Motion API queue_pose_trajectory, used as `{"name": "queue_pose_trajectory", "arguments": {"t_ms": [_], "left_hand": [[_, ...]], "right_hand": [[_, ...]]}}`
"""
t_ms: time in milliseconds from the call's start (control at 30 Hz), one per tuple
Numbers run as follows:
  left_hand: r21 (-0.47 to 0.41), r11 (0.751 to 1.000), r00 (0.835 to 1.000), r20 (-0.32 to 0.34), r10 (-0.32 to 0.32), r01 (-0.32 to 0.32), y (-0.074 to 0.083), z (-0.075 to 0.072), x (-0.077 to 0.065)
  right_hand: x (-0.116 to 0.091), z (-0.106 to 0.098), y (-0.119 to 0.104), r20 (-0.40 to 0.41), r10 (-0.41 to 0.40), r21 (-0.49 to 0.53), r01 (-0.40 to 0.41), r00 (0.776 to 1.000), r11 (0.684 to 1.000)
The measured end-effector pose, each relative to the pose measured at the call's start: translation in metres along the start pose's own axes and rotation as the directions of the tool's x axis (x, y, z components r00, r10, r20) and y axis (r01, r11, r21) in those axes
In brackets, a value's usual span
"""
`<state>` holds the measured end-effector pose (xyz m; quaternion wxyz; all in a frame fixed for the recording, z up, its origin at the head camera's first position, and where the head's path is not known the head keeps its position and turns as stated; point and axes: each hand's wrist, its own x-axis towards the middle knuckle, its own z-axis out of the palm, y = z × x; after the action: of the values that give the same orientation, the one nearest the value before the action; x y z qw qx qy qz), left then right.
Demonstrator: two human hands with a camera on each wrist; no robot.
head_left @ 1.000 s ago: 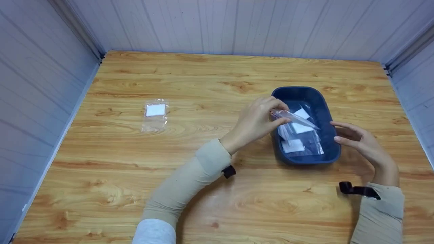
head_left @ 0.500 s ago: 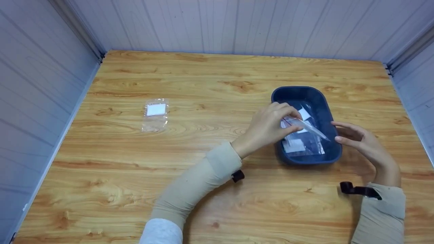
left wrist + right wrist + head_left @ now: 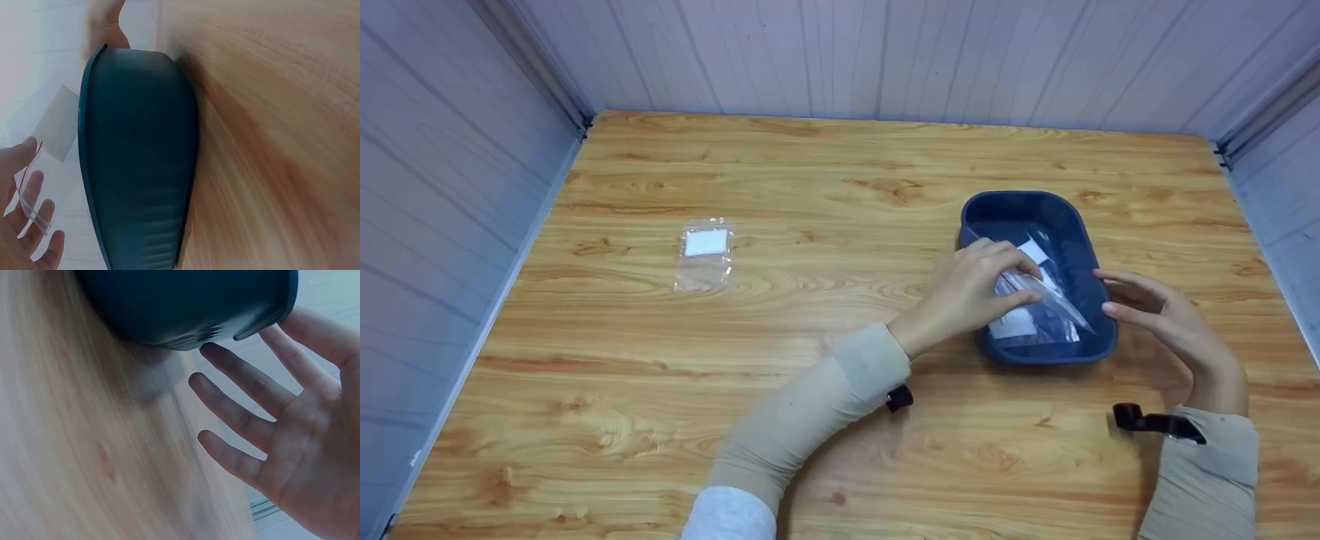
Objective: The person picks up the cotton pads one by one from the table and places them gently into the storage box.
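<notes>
A dark blue plastic bin (image 3: 1081, 251) stands on the right part of the table. My left hand (image 3: 969, 292) is over the bin's left side and pinches a clear zip-lock bag (image 3: 1063, 306) between thumb and fingers. That bag slants down toward the bin's near right corner; the left wrist view shows its red zip line and white label (image 3: 55, 124). Inside the bin lie several similar bags (image 3: 1014, 322) with white labels, partly hidden by the hand. My right hand (image 3: 1174, 322) touches the right rim with thumb and fingertips, its other fingers spread, as the right wrist view shows.
One more clear zip-lock bag (image 3: 705, 255) with a white label lies flat at the table's left. Pale panels (image 3: 840, 60) wall in the wood-grain table (image 3: 810, 187) at the back and both sides. Each wrist wears a dark strap (image 3: 1159, 424).
My left hand has moved right and nearer to me, carrying the zip-lock bag further over the bin. The right hand stays at the rim. The bag at the left has not moved.
</notes>
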<state>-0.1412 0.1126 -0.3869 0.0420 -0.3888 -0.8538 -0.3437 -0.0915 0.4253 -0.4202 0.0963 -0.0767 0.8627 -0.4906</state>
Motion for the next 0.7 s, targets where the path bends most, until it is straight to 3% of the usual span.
{"name": "queue_pose_trajectory", "arguments": {"t_ms": [433,700], "left_hand": [[0.019,0.999,0.997,0.069,-0.031,0.03,0.003,0.014,0.006],[0.066,0.998,0.997,0.07,-0.014,0.01,0.001,0.022,0.006]], "right_hand": [[0.001,0.0,0.0,0.003,0.066,-0.04,-0.066,0.998,0.997],[0.001,0.0,0.0,0.001,0.018,-0.017,-0.018,1.0,1.0]]}}
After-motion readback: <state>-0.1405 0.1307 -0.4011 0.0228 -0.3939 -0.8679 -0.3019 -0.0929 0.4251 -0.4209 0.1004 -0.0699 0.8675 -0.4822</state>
